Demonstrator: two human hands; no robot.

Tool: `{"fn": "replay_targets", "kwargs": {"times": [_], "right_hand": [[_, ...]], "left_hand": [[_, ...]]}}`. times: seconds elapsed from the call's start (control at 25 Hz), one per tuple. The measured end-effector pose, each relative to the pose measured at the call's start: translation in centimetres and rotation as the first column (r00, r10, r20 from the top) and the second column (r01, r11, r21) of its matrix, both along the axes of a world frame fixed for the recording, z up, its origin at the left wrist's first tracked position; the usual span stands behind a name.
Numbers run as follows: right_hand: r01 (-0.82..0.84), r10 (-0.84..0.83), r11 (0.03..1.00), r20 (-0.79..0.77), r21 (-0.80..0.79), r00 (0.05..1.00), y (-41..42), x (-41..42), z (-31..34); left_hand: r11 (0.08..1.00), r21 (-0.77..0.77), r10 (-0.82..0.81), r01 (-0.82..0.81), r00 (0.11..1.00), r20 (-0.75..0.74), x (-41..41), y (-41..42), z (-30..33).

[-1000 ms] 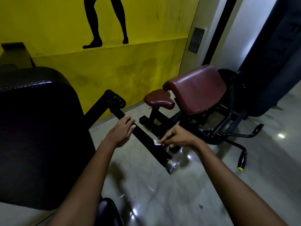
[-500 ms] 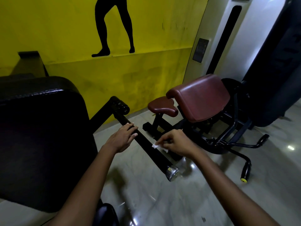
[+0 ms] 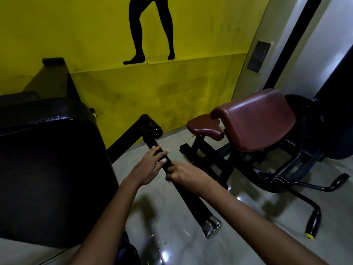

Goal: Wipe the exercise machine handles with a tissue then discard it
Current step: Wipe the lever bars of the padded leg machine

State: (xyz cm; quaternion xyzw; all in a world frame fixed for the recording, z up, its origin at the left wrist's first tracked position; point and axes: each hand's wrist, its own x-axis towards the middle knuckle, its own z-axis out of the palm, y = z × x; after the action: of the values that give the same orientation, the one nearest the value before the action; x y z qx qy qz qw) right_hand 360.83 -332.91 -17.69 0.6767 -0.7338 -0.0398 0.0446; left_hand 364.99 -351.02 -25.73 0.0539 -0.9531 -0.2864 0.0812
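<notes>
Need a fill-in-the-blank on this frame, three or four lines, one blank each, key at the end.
1. Both hands are on the black ____ of the machine.
2. The left hand sits nearer the ____ than the right hand.
3. The wall behind is painted ____.
4. The padded bench on the right is ____ in colour.

Missing: bar; pivot; yellow; maroon

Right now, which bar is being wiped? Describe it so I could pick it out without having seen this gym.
Start at the big black padded backrest by the yellow wall. From behind it a long black handle bar slants down over the grey floor, with the left hand and right hand on it. Unlike the curved yellow-tipped handles of the maroon-padded bench, it is straight and ends in a shiny metal cap.
</notes>
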Motion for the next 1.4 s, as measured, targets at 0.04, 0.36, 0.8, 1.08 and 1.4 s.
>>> {"fn": "replay_targets", "kwargs": {"times": [0.04,0.36,0.8,1.08,1.4], "right_hand": [[-0.039,0.039,0.999,-0.049,-0.001,0.998,0.1,0.1,0.3],[-0.075,0.089,0.989,-0.114,0.129,0.989,-2.0,-0.1,-1.6],[-0.164,0.203,0.947,-0.123,0.275,0.971,0.8,3.1,-2.4],[-0.085,0.128,0.931,-0.101,0.354,0.987,3.0,5.7,0.8],[0.325,-0.272,0.946,0.548,0.001,0.791,4.3,2.0,3.3]], "left_hand": [[1.000,0.010,0.000,0.001,1.000,-0.007,-0.1,0.0,0.0],[1.000,-0.021,0.005,-0.004,1.000,0.021,-0.3,-0.1,0.6],[0.997,-0.080,0.027,-0.019,0.995,0.099,0.4,1.0,1.6],[0.994,-0.112,0.011,0.004,0.991,0.135,1.7,2.4,2.3],[0.992,-0.122,0.013,0.002,0.993,0.120,3.6,4.6,4.5]]}}
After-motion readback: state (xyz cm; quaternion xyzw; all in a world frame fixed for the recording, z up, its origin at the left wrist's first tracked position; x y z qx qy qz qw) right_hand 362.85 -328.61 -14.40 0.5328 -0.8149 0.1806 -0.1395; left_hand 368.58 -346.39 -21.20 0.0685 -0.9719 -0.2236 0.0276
